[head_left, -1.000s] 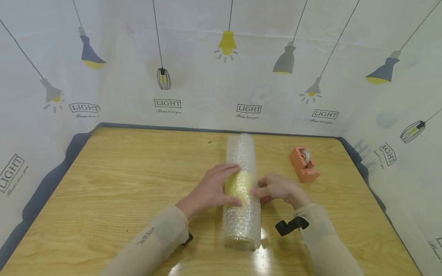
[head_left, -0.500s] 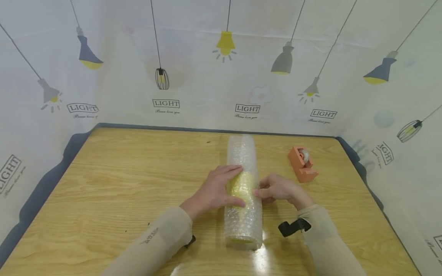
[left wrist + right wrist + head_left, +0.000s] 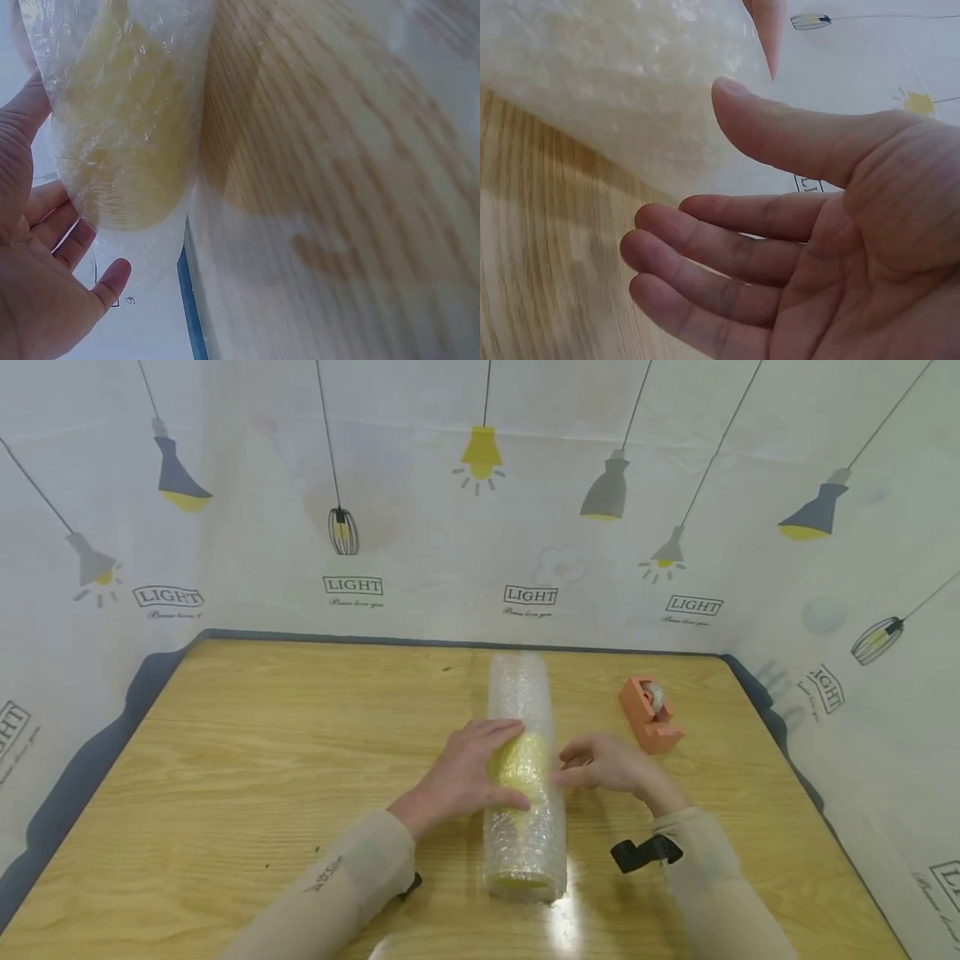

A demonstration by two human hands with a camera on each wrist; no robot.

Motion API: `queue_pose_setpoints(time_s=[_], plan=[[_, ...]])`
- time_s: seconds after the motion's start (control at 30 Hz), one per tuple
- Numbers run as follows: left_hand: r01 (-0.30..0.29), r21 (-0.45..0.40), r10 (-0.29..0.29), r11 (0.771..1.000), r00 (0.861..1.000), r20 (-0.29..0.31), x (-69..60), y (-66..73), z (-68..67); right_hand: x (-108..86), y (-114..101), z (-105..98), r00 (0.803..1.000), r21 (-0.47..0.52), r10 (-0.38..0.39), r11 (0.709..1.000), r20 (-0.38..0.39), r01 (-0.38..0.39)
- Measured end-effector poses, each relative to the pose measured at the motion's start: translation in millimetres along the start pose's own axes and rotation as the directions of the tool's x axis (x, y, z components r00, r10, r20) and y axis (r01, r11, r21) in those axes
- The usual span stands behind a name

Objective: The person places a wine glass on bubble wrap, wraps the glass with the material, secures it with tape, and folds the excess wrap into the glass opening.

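A roll of bubble wrap [image 3: 521, 847] lies lengthwise on the wooden table, wrapped round a yellow thing [image 3: 127, 127] that has a broad rounded end and narrows toward the other. From the left, my left hand [image 3: 461, 772] rests on the middle of the roll, with the fingers and thumb lying across it. On the right side, my right hand [image 3: 611, 768] has its thumb tip at the wrap. In the right wrist view its fingers [image 3: 712, 262] are nearly straight, side by side, below the roll. The wrap blurs the yellow thing's exact kind.
An orange tape dispenser [image 3: 648, 718] with a roll of clear tape stands to the right, beyond my right hand. The wooden table [image 3: 300, 710] is bordered at the back and sides by a white sheet [image 3: 420, 485] printed with lamps.
My right fingers have drawn slightly away from the roll's side, while the thumb stays near it. The left hand keeps its place on the wrap. The head view has shifted slightly.
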State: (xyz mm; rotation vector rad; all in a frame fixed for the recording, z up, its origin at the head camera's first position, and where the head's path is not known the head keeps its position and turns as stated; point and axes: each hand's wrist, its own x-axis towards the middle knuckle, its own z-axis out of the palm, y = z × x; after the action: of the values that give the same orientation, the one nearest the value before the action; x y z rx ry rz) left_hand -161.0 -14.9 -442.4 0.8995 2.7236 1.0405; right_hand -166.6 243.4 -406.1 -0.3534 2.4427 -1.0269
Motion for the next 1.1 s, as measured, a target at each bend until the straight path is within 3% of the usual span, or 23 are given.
queue_pose_setpoints(time_s=[0.23, 0.4, 0.6, 0.8, 0.93, 1.03, 1.1], plan=[[-0.008, 0.010, 0.008, 1.000, 1.000, 0.002, 0.4, -0.7, 0.8, -5.1, 18.2, -13.5, 0.994, 0.002, -0.033, 0.999, -0.107, 0.033], [-0.008, 0.015, 0.008, 1.000, 1.000, 0.003, 0.1, -0.6, 1.5, -10.9, 28.5, -25.0, 0.971, -0.043, -0.041, 0.999, -0.235, 0.032], [-0.014, 0.028, 0.014, 0.999, 1.000, 0.002, 0.5, -0.3, 1.2, -19.4, 41.6, -40.2, 0.911, -0.098, 0.010, 0.994, -0.412, -0.056], [-0.010, 0.026, 0.010, 1.000, 1.000, 0.002, 0.4, 0.4, 1.3, -28.1, 59.5, -51.8, 0.814, -0.156, -0.009, 0.983, -0.580, -0.100], [-0.008, 0.026, 0.008, 1.000, 1.000, 0.002, 0.2, 0.7, 1.4, -32.4, 68.2, -54.7, 0.757, -0.168, -0.001, 0.975, -0.653, -0.144], [-0.008, 0.026, 0.008, 1.000, 1.000, 0.003, 0.3, 0.6, 1.7, -33.9, 72.8, -56.0, 0.738, -0.162, 0.017, 0.972, -0.674, -0.171], [-0.006, 0.027, 0.006, 1.000, 1.000, 0.005, 0.4, 0.5, 1.8, -34.2, 76.7, -57.2, 0.747, -0.156, 0.040, 0.969, -0.663, -0.191]])
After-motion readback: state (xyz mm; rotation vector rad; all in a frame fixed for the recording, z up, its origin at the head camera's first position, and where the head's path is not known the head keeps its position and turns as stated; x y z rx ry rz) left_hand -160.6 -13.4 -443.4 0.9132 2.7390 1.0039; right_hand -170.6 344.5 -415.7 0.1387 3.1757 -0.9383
